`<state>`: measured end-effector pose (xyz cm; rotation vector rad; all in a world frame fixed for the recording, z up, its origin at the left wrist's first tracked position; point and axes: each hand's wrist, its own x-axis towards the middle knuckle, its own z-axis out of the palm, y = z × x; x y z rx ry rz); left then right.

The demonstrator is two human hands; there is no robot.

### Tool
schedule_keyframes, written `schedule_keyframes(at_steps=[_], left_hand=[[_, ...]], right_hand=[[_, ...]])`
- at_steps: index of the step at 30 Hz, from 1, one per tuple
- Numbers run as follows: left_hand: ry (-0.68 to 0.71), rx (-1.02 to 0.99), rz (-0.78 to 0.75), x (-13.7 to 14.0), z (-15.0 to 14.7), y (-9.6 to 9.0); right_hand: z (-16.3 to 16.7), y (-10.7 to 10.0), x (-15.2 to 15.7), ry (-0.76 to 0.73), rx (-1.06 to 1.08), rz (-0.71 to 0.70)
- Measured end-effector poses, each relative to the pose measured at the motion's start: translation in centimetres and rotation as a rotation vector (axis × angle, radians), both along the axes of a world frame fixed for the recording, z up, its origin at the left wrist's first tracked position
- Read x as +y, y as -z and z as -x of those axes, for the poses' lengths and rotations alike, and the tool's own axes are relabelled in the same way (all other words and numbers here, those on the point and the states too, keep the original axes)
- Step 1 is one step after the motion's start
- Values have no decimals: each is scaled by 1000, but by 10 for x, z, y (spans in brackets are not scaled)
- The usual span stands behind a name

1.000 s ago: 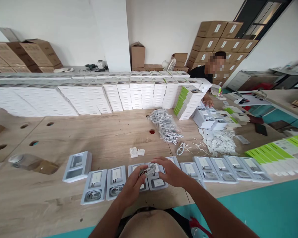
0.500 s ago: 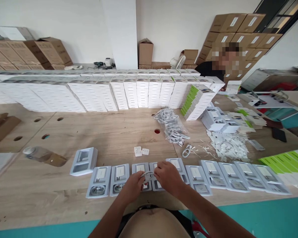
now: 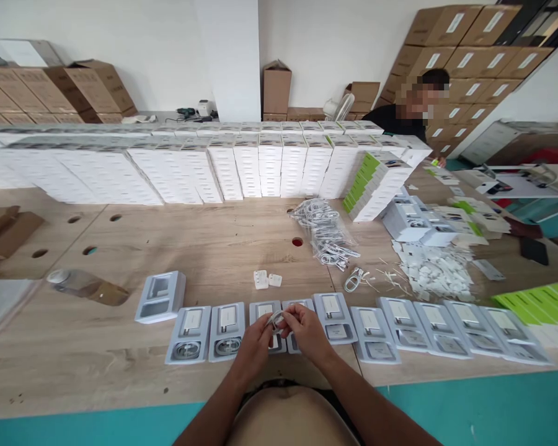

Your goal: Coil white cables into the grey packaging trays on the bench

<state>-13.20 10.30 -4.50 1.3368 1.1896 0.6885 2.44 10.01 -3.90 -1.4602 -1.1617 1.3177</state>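
Currently, we are holding a coiled cable (image 3: pixel 275 318) between both hands, raised just above two partly covered trays (image 3: pixel 278 305) in the front row. Our left hand (image 3: pixel 255 344) is pinching the coil's left side between thumb and fingers; our right hand (image 3: pixel 307 331) is gripping its right end with bunched fingertips. Our fingers are hiding much of the coil, so we cannot tell whether a tie is securing it.

By our judgement, we are handling a light, flexible, slightly springy part, prone to unwinding if released on one side. We are best taking hold across the gathered strands, sparing the plug ends, presumably the most delicate points.

Left of the hands, two filled trays (image 3: pixel 168 358) are each carrying an adapter above and a wound cable below. To the right, further trays (image 3: pixel 315 310) are showing adapters, with flat white inserts in several lower compartments. Beyond the row, two small white pieces (image 3: pixel 260 280), a loose coil (image 3: pixel 352 280) and a clear bag of cables (image 3: pixel 323 232) are lying on the table (image 3: pixel 214 235). Farther back, stacked white boxes (image 3: pixel 270 164) are standing in ranks, and a co-worker (image 3: pixel 397 121) is leaning behind them.
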Motion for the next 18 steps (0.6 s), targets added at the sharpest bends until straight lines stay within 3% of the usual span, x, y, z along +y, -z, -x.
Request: schedule_keyframes(at_steps=[2,8,12,18], left_hand=[[-30,-103,79,0,-1,4],[-37,-213,180,-1,1,15],[-6,-160,158,-3,6,15],[218,131,-145,-6,27,3]], right_hand=[[-1,0,-5,26,-19,-9],[-5,7,-15,100,-448,-231],[-5,16,-17,131,-383,-227],[-17,11,-18,-222,-309,-68]])
